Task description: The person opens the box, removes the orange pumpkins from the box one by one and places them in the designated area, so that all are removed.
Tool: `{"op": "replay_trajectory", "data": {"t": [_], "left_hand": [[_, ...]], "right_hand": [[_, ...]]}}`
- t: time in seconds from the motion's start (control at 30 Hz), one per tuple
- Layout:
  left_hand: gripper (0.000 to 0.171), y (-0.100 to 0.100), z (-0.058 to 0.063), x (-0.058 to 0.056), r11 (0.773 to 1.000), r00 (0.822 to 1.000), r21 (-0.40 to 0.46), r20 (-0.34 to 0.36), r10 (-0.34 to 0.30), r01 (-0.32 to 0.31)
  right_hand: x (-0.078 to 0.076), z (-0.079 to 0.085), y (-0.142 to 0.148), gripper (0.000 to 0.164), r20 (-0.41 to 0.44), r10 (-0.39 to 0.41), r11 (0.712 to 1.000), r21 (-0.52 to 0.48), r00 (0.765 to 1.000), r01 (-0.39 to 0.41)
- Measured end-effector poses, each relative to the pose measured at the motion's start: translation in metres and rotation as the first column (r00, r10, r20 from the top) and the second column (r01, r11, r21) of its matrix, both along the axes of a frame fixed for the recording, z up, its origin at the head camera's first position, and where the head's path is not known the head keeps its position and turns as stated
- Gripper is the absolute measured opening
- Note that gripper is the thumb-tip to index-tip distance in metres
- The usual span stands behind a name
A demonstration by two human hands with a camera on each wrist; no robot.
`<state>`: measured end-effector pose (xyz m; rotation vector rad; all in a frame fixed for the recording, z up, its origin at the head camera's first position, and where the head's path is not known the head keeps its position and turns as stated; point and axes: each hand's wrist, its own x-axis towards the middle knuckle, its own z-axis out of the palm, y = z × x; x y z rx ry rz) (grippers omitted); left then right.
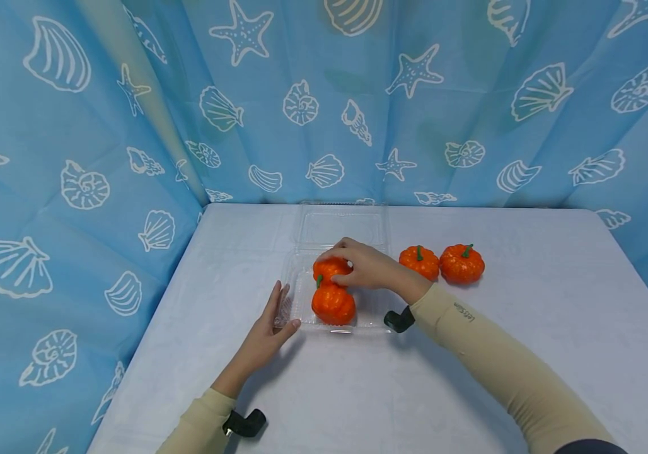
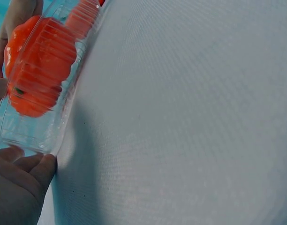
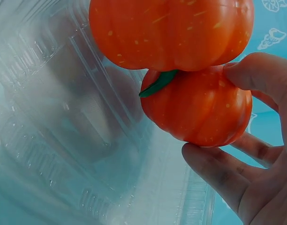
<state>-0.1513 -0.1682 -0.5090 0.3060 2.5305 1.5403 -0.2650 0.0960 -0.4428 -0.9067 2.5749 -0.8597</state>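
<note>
An opened clear plastic clamshell container (image 1: pixel 370 310) lies on the table with two small orange pumpkins in its left part. My right hand (image 1: pixel 368 266) grips the rear pumpkin (image 1: pixel 328 270) between thumb and fingers. Its green stem tilts toward the front pumpkin (image 1: pixel 333 306), which sits against it. In the right wrist view, fingertips and thumb press the held pumpkin (image 3: pixel 200 110) from opposite sides. My left hand (image 1: pixel 261 337) touches the container's front left corner with its fingers extended. The left wrist view shows those fingertips right at the container's lower wall (image 2: pixel 28 133).
The container's raised lid (image 1: pixel 342 227) lies back toward the curtain. Right of the container, two more orange pumpkins stand side by side, one (image 1: pixel 419 260) closer and one (image 1: pixel 462 265) farther right. A white cloth covers the table (image 1: pixel 534 315); a blue shell-patterned curtain (image 1: pixel 324 139) hangs behind.
</note>
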Motion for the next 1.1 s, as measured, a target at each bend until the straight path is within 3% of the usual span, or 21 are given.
{"op": "replay_trajectory", "data": {"t": [0.53, 1.1], "left_hand": [[0.091, 0.001, 0.001, 0.0, 1.0, 1.0, -0.007, 0.002, 0.001, -0.001], [0.09, -0.001, 0.001, 0.001, 0.999, 1.0, 0.046, 0.003, -0.009, 0.009]], "right_hand": [[-0.002, 0.002, 0.015, 0.041, 0.004, -0.07, 0.985, -0.157, 0.998, 0.069], [-0.002, 0.002, 0.033, 0.043, 0.074, -0.103, 0.969, -0.218, 0.992, 0.117]]}}
